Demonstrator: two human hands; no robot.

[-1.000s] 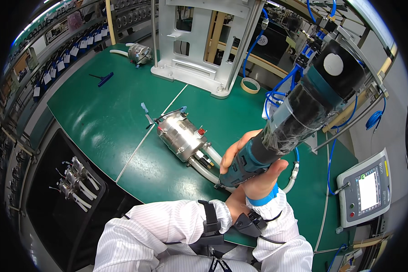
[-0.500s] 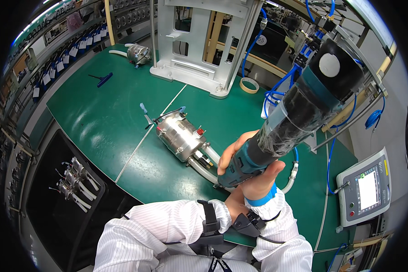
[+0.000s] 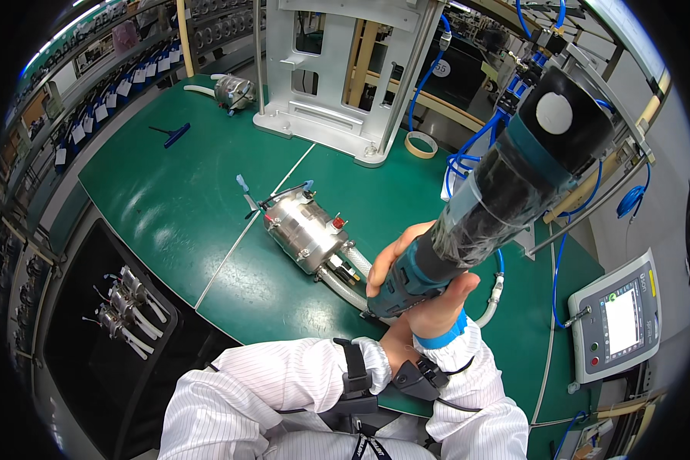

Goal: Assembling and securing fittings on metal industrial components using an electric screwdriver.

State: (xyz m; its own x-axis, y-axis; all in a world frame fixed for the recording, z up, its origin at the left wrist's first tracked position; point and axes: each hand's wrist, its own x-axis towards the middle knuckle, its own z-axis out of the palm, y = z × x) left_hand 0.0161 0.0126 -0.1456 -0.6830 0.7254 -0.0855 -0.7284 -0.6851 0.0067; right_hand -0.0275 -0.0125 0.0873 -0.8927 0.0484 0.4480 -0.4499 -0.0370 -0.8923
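My right hand (image 3: pixel 441 305), with a blue band at its wrist, is closed round the grip of a teal-and-black cordless power tool (image 3: pixel 468 222). The tool slants up to the right, its thick body wrapped in clear film and a white round spot on its end. My left hand (image 3: pixel 397 346) comes from the left to just under the right wrist; its fingers are hidden behind the right hand and tool. Beyond them a shiny metal canister (image 3: pixel 305 230) lies on its side, with braided clear hoses (image 3: pixel 343 287) running toward my hands.
On the green table (image 3: pixel 153 207) lie a blue T-handle key (image 3: pixel 178 135), a second canister (image 3: pixel 234 92) and a tape roll (image 3: pixel 421 145). A metal fixture (image 3: pixel 333 119) stands at the back. At right is a screen controller (image 3: pixel 619 322); at left, a black tray (image 3: pixel 73 345) holds several canisters.
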